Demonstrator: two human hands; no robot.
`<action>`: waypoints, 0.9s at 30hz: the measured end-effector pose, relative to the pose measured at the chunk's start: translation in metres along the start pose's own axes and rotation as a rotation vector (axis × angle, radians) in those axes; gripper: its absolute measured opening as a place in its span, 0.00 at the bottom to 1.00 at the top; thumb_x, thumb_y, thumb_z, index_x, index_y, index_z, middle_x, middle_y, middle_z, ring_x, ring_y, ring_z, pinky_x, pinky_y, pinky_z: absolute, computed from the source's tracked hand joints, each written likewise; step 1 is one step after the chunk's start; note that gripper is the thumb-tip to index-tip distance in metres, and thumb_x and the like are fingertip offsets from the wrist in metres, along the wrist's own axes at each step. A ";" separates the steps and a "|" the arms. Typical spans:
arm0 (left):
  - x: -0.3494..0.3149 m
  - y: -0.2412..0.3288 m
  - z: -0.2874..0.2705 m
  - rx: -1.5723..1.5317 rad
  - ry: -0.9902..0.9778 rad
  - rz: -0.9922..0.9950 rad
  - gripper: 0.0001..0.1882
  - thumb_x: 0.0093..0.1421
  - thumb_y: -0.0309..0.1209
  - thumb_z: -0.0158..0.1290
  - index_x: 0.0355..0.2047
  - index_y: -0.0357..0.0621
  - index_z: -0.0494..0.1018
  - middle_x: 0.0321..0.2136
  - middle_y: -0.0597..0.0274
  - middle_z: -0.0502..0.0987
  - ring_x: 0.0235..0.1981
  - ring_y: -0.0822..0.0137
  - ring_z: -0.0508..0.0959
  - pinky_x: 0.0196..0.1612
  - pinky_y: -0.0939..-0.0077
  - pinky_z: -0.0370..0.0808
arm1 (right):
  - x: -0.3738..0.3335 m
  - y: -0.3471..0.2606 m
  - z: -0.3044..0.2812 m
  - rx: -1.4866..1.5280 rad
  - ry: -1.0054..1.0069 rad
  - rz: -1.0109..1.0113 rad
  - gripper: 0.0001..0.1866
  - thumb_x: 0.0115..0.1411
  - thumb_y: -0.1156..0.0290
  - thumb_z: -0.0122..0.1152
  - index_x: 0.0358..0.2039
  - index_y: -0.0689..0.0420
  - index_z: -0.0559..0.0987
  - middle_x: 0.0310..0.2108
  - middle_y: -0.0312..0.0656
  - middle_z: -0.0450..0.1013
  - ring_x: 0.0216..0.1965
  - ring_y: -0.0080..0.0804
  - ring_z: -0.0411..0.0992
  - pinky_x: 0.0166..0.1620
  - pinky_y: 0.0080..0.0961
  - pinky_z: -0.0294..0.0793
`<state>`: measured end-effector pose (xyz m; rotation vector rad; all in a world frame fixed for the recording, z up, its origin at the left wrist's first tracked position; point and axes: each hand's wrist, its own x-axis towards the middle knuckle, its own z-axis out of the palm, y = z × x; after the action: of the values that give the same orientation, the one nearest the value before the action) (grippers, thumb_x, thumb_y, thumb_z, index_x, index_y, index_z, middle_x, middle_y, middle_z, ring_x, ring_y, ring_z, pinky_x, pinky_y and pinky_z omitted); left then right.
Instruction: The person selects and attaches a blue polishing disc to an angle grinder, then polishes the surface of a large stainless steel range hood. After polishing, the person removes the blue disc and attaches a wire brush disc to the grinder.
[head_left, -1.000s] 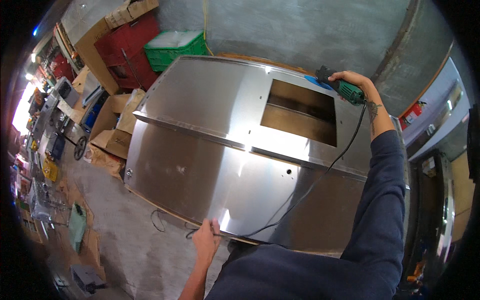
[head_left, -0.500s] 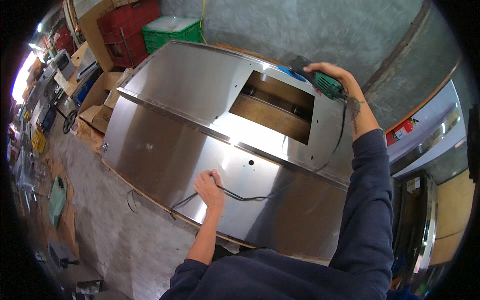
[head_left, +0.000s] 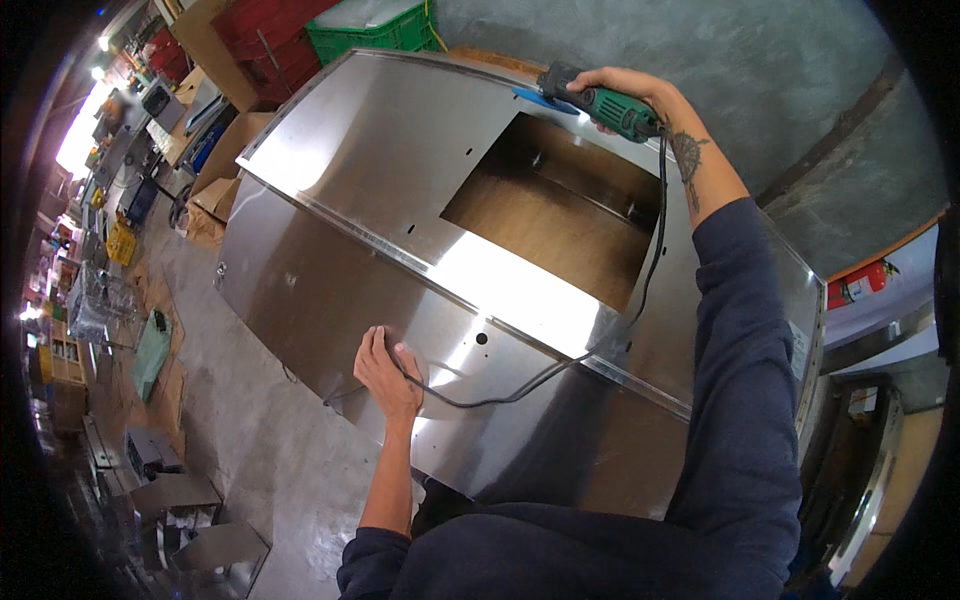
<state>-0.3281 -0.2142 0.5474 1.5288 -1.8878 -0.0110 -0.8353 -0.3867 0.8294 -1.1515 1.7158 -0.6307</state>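
A: How is the right hand (head_left: pixel 632 88) posed?
B: With its arm (head_left: pixel 738 350) extended, it clasps a green power tool (head_left: pixel 622 114), whose blue disc (head_left: pixel 548 101) lies just left of that hand.
A: And the left hand (head_left: pixel 390 378)?
B: Forearm (head_left: pixel 389 478) reaching forward, it curls around a black cord (head_left: pixel 480 403), which runs rightward from it across the steel panel (head_left: pixel 310 270).

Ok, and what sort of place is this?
Probably a metalworking workshop. A large shiny sheet-metal piece with a rectangular cutout fills the middle, the right hand grips a green corded power tool, and there's a red fire extinguisher at the right.
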 end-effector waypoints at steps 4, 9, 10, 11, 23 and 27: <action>-0.001 -0.001 -0.001 0.012 -0.013 -0.012 0.24 0.69 0.30 0.52 0.63 0.36 0.70 0.63 0.46 0.71 0.65 0.47 0.68 0.69 0.49 0.59 | 0.016 0.005 -0.001 -0.013 -0.021 -0.038 0.30 0.58 0.44 0.72 0.38 0.62 0.78 0.25 0.47 0.77 0.22 0.34 0.79 0.28 0.29 0.84; 0.000 -0.001 0.002 0.003 -0.023 -0.015 0.23 0.69 0.30 0.52 0.63 0.36 0.70 0.63 0.46 0.71 0.65 0.47 0.68 0.69 0.50 0.59 | 0.027 0.012 -0.005 0.027 -0.005 -0.035 0.27 0.58 0.45 0.72 0.35 0.60 0.78 0.24 0.46 0.77 0.21 0.34 0.79 0.27 0.29 0.83; 0.000 -0.001 0.003 -0.003 -0.024 -0.014 0.23 0.69 0.30 0.52 0.63 0.36 0.70 0.63 0.46 0.71 0.65 0.47 0.68 0.69 0.50 0.59 | 0.028 0.013 -0.006 0.025 -0.005 -0.040 0.27 0.59 0.45 0.72 0.35 0.60 0.78 0.24 0.46 0.77 0.21 0.34 0.79 0.27 0.29 0.83; 0.000 -0.001 0.003 -0.002 -0.024 -0.014 0.23 0.69 0.30 0.52 0.63 0.36 0.70 0.63 0.46 0.71 0.65 0.47 0.68 0.69 0.50 0.59 | 0.030 0.015 -0.006 0.022 -0.004 -0.044 0.27 0.59 0.45 0.72 0.34 0.60 0.78 0.24 0.46 0.77 0.21 0.34 0.79 0.27 0.29 0.82; 0.000 -0.004 0.004 0.018 -0.007 0.000 0.24 0.67 0.29 0.53 0.63 0.36 0.71 0.63 0.46 0.72 0.64 0.47 0.68 0.68 0.50 0.59 | 0.030 0.015 -0.012 -0.014 -0.032 -0.046 0.29 0.59 0.45 0.71 0.37 0.63 0.78 0.24 0.47 0.77 0.21 0.35 0.79 0.26 0.30 0.82; -0.005 -0.001 -0.001 0.009 -0.009 -0.005 0.24 0.67 0.29 0.53 0.62 0.35 0.71 0.62 0.47 0.72 0.64 0.47 0.68 0.68 0.50 0.59 | 0.029 0.025 -0.010 0.011 0.000 -0.044 0.29 0.59 0.44 0.71 0.37 0.62 0.78 0.24 0.47 0.77 0.21 0.34 0.79 0.26 0.29 0.83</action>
<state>-0.3260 -0.2094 0.5453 1.5418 -1.8942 -0.0115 -0.8581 -0.4031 0.8010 -1.1846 1.6882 -0.6665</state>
